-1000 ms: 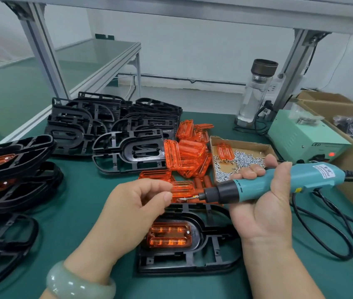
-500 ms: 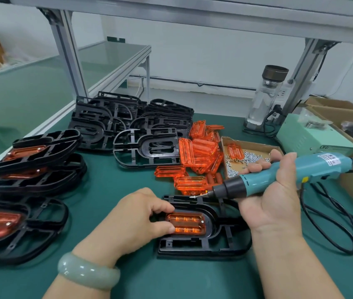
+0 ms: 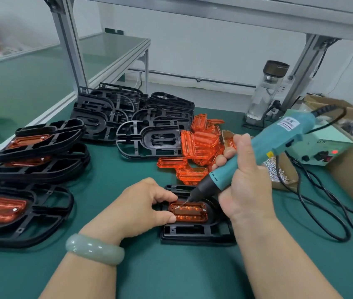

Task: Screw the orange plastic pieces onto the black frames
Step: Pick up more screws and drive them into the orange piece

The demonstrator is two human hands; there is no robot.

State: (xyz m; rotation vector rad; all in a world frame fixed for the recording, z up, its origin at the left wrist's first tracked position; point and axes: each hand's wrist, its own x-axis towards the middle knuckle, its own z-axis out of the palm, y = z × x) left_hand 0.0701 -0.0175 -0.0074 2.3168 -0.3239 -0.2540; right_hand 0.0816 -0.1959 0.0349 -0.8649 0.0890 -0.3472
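One orange piece (image 3: 189, 212) is sitting in one black frame (image 3: 192, 234), near centre of the mat (image 3: 141, 277). The left hand (image 3: 141, 208) is pinching its left end; the right hand (image 3: 246, 180) is gripping one electric screwdriver (image 3: 268, 147), bit on the piece. Three assembled frames (image 3: 37, 145) are lying left.

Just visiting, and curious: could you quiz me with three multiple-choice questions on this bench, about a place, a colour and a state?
1. Where is the tip of the teal electric screwdriver? A) on the orange plastic piece in the near black frame; B) on the floor; C) in the air.
2. What colour is the wrist bracelet? A) red; B) black; C) pale green.
3. The right hand is: A) flat; B) gripping the screwdriver; C) empty.
Answers: A, bit meets its left end; C, jade-like band; B, fingers wrap the handle.
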